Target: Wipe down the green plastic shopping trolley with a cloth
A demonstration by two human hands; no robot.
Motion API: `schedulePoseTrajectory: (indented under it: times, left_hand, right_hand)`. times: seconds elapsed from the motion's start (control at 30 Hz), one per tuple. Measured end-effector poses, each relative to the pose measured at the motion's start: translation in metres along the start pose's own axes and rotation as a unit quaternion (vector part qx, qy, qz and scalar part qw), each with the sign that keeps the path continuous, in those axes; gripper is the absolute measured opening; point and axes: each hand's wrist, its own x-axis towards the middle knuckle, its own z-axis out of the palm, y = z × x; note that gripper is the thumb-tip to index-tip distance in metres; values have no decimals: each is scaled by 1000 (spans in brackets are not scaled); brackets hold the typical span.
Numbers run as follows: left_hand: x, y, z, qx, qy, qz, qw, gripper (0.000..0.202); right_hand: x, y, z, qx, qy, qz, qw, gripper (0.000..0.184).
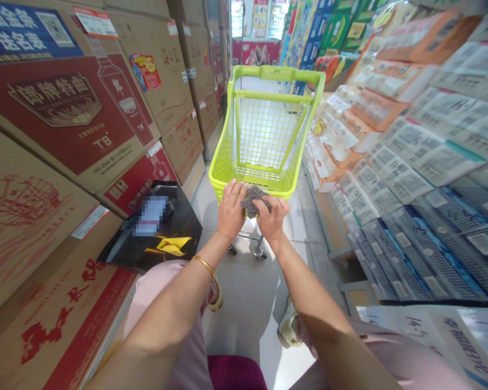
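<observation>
A lime-green plastic shopping cart (264,96) stands in front of me, its mesh basket tapering toward my hands. My left hand (231,211) rests on the near rim, fingers hooked over it, and the palm side is hidden. Bunched in my right hand (273,218) is a fuzzy grey cleaning cloth (252,201), pressed against the same rim. The two hands are close together, with the cloth between them. Below the basket, small caster wheels (259,252) touch the floor.
Stacked cardboard cartons (65,108) line the left side. A black bag (162,216) with a phone-like blurred patch and a yellow piece (174,245) on it sits at left. Wrapped tissue packs (390,157) rise along the right. A magenta seat edge (236,374) shows below.
</observation>
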Motion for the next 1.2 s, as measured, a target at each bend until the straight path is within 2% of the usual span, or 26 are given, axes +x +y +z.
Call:
schedulePoseTrajectory:
  times: [0.1, 0.2, 0.3, 0.4, 0.57, 0.67, 0.73, 0.87, 1.07, 1.2]
  left_hand:
    - [2, 1, -2, 0, -12, -7, 1000, 42]
    - [3, 3, -2, -9, -8, -17, 1000, 42]
    - [4, 4, -1, -15, -8, -20, 1000, 42]
    - [4, 3, -1, -10, -3, -15, 1000, 41]
    - [3, 3, 0, -13, -2, -14, 1000, 41]
    - [3, 6, 1, -11, 11, -27, 999, 41]
    - [3, 7, 2, -9, 21, -32, 999, 40]
    - [3, 6, 0, -12, 20, -36, 999, 38]
    - [4, 2, -3, -8, 23, -37, 999, 38]
    - [3, 4, -4, 7, 29, -46, 998, 40]
  right_hand:
    - [-25, -3, 3, 13, -6, -32, 999, 22]
    - [-50, -6, 5, 6, -49, -37, 998, 21]
    - [-62, -7, 4, -2, -84, -36, 996, 21]
    - [-53, -4, 2, 7, -62, -33, 998, 23]
    - [-6, 7, -5, 36, -9, 5, 999, 25]
    - [16, 8, -8, 31, 2, 24, 999, 26]
    - [20, 6, -8, 6, -1, 32, 999, 25]
    - [3, -3, -4, -6, -2, 26, 1000, 22]
    - [-38, -8, 2, 9, -56, -4, 998, 24]
    - [-43, -7, -2, 19, -55, -12, 998, 26]
